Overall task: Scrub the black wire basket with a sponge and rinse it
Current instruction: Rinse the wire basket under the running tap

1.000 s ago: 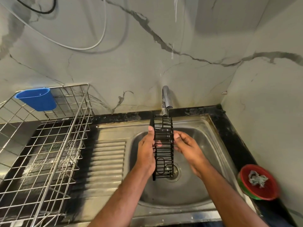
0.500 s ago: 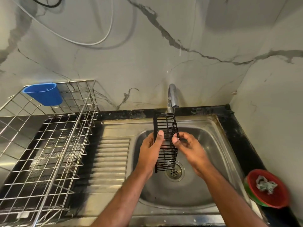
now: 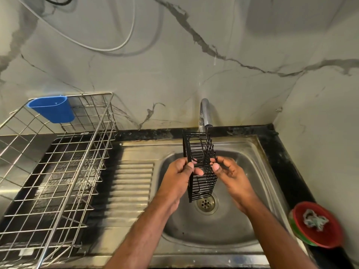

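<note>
Shiny steel made up the sink (image 3: 242,247), and its front rim ran along the near edge of the view. Two bare arms reached in over that rim. The round bowl had lots of free room on every side of the hands, and the drain (image 3: 206,203) sat open at the bottom.

The left hand (image 3: 179,176) was closed on the left side of the black wire basket (image 3: 200,166), with the thumb pressed on the front. The right hand (image 3: 230,176) pinched the right edge between thumb and fingertips. The basket stood on end, tall and thin, held up in the air over the drain. Its bottom end hung just above the drain and its top end came up near the tap (image 3: 205,115), just below the spout.

To the left lay the ridged draining board (image 3: 132,183), and past that a big silver wire rack (image 3: 58,171) with a blue cup (image 3: 52,108) hooked on its far rail. To the right, well apart from the hands, a red bowl (image 3: 318,239) with a crumpled scrubber (image 3: 313,220) in it sat on the black counter edge (image 3: 287,162), close to the side wall. Farthest back, the marble wall (image 3: 174,74) rose behind the tap, with a white cable (image 3: 124,42) looping across it.
</note>
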### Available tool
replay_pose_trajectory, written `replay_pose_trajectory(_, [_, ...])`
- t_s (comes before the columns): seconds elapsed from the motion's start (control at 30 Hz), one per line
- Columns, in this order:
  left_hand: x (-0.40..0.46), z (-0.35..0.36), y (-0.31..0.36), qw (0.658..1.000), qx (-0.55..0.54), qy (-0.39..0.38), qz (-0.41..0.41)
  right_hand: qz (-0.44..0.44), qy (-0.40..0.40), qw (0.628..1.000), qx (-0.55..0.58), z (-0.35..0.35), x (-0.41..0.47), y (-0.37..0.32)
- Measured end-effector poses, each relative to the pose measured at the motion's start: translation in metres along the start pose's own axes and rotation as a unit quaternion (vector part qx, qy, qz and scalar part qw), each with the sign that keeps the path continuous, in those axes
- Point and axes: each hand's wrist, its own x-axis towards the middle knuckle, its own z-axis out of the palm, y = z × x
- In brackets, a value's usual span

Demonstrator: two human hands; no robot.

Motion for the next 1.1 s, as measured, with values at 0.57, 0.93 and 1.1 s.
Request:
replay_pose_trajectory(0.57, [-0.009, 0.004, 0.01, 1.0, -0.022, 0.007, -0.005, -0.026, 0.022, 0.999, -0.009, -0.001, -0.003, -0.006])
replay_pose_trajectory(0.93, [-0.013, 0.004, 0.016, 0.999, -0.03, -0.007, -0.019, -0.036, 0.026, 0.999, -0.021, 0.0, 0.003, -0.007])
replay_pose_trajectory(1.1, [-0.011, 0.003, 0.017, 0.999, -0.04, -0.006, -0.019, -0.044, 0.028, 0.998, -0.025, -0.001, 0.005, -0.01])
